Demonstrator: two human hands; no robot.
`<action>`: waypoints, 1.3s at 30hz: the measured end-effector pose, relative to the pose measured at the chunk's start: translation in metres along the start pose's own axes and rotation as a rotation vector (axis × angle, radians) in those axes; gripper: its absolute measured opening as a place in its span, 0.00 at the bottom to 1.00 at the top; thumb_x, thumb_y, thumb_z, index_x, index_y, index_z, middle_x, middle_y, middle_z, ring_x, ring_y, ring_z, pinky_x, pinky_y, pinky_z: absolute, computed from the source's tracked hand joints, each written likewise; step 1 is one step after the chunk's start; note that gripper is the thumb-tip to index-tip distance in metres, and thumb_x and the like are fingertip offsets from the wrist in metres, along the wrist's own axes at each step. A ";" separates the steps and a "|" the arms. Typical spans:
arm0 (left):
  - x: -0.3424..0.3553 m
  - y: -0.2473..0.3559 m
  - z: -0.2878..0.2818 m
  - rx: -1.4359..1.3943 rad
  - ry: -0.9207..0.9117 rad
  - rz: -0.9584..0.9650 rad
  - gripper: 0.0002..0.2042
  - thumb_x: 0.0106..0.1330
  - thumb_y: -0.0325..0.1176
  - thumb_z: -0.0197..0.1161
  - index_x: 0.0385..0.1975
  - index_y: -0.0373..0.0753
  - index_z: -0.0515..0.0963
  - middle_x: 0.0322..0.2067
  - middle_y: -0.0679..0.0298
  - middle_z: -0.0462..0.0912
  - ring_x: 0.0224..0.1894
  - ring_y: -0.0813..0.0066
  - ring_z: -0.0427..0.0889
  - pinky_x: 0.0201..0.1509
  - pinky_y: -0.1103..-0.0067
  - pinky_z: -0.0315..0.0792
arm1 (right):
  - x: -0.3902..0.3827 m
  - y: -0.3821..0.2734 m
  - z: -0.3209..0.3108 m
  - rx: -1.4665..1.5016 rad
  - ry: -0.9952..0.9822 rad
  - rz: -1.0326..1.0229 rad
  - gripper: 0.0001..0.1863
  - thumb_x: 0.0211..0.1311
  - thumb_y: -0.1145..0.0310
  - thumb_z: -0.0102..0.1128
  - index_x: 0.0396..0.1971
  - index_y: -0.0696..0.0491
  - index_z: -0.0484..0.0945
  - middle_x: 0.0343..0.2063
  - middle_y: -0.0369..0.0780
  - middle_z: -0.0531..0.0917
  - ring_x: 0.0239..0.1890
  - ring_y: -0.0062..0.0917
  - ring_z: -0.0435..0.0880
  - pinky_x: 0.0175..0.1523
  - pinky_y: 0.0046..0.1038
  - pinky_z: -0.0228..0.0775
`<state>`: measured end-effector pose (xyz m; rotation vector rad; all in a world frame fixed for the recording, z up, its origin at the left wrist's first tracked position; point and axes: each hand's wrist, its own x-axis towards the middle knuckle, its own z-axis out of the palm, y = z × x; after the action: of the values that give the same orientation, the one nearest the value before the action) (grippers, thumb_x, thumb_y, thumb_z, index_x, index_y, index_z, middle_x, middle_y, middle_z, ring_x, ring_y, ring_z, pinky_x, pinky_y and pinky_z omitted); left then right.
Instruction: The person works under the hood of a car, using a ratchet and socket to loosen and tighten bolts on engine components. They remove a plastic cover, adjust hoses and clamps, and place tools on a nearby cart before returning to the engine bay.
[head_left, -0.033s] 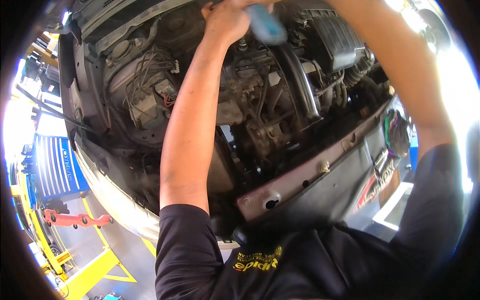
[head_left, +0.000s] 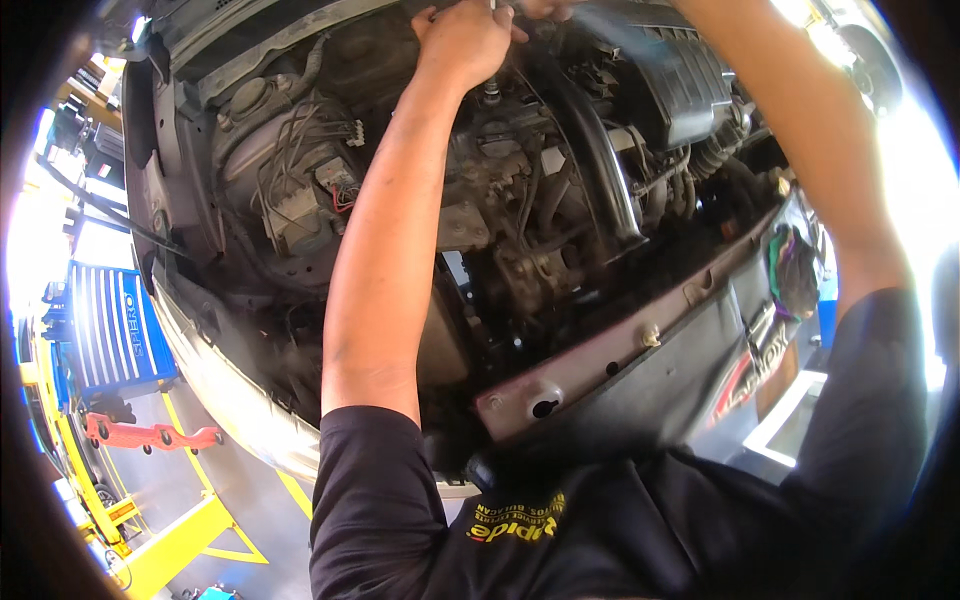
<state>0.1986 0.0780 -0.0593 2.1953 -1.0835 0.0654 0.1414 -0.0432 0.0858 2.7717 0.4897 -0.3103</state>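
Note:
My left hand [head_left: 465,45] is near the top edge, above the engine [head_left: 500,170] in the open bay. Its fingers are curled together around something mostly hidden by the hand, with one finger stuck out to the left. A metallic shaft or socket [head_left: 491,93] shows just below it. My right hand [head_left: 547,8] is beside it and partly cut off by the top edge; its fingers look closed. From the right hand a blue tool [head_left: 620,35], smeared by motion, reaches to the right over the engine. Its exact kind cannot be made out.
A black curved pipe [head_left: 590,150] and the black air filter box [head_left: 690,90] lie right of my hands. Bundled cables [head_left: 290,160] are on the left. A dark fender cover [head_left: 640,410] drapes the front edge. A blue tool cabinet [head_left: 115,325] and red creeper [head_left: 150,432] stand beyond.
The blue tool has swung from close beside my left hand to farther right, with the right hand moving slightly. My left hand stays nearly in place, its fingers still curled.

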 end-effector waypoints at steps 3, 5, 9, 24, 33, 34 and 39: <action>0.001 -0.015 0.004 0.172 0.136 0.081 0.23 0.78 0.48 0.39 0.45 0.54 0.88 0.49 0.56 0.86 0.56 0.50 0.81 0.69 0.52 0.60 | 0.009 0.038 0.023 0.106 0.176 0.203 0.20 0.55 0.73 0.63 0.48 0.63 0.80 0.39 0.51 0.87 0.41 0.45 0.87 0.46 0.44 0.78; 0.007 -0.007 -0.003 0.161 0.059 0.024 0.23 0.77 0.50 0.42 0.44 0.49 0.88 0.52 0.53 0.85 0.58 0.49 0.80 0.69 0.51 0.60 | 0.020 0.047 0.034 -0.211 0.177 0.028 0.22 0.56 0.71 0.61 0.52 0.62 0.78 0.38 0.50 0.88 0.41 0.45 0.87 0.47 0.44 0.78; 0.001 -0.038 0.005 0.062 0.167 0.155 0.19 0.73 0.41 0.49 0.57 0.43 0.78 0.57 0.52 0.81 0.63 0.51 0.76 0.68 0.47 0.59 | -0.022 -0.080 -0.037 0.142 0.040 0.260 0.31 0.59 0.68 0.58 0.63 0.59 0.67 0.42 0.54 0.86 0.44 0.47 0.86 0.53 0.45 0.74; 0.003 -0.008 -0.005 0.190 0.094 -0.026 0.23 0.74 0.44 0.50 0.58 0.31 0.70 0.55 0.43 0.81 0.62 0.54 0.78 0.65 0.52 0.63 | -0.007 -0.036 -0.006 -0.206 0.028 0.283 0.29 0.56 0.77 0.56 0.61 0.62 0.66 0.35 0.58 0.84 0.42 0.49 0.85 0.49 0.47 0.74; -0.010 0.018 -0.005 0.263 0.110 -0.187 0.26 0.73 0.48 0.52 0.62 0.33 0.70 0.61 0.47 0.75 0.67 0.53 0.71 0.70 0.46 0.61 | -0.032 0.007 -0.004 0.351 0.114 0.273 0.21 0.55 0.75 0.61 0.51 0.59 0.79 0.33 0.55 0.85 0.34 0.47 0.86 0.41 0.45 0.77; -0.010 0.023 -0.006 0.237 0.083 -0.179 0.26 0.72 0.48 0.52 0.62 0.34 0.70 0.61 0.48 0.76 0.67 0.53 0.71 0.70 0.45 0.61 | -0.035 0.031 0.002 0.273 0.065 0.285 0.21 0.56 0.73 0.61 0.52 0.59 0.79 0.34 0.56 0.84 0.35 0.48 0.86 0.42 0.45 0.77; -0.021 -0.022 -0.015 0.312 0.082 -0.274 0.27 0.73 0.52 0.50 0.62 0.37 0.73 0.63 0.49 0.75 0.68 0.51 0.70 0.69 0.45 0.60 | 0.012 -0.019 0.006 0.031 0.244 0.223 0.16 0.59 0.66 0.56 0.41 0.61 0.82 0.29 0.58 0.83 0.35 0.52 0.86 0.39 0.45 0.78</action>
<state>0.2036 0.1105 -0.0670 2.5771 -0.7585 0.2131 0.1447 -0.0245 0.0717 2.8736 0.2279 0.0738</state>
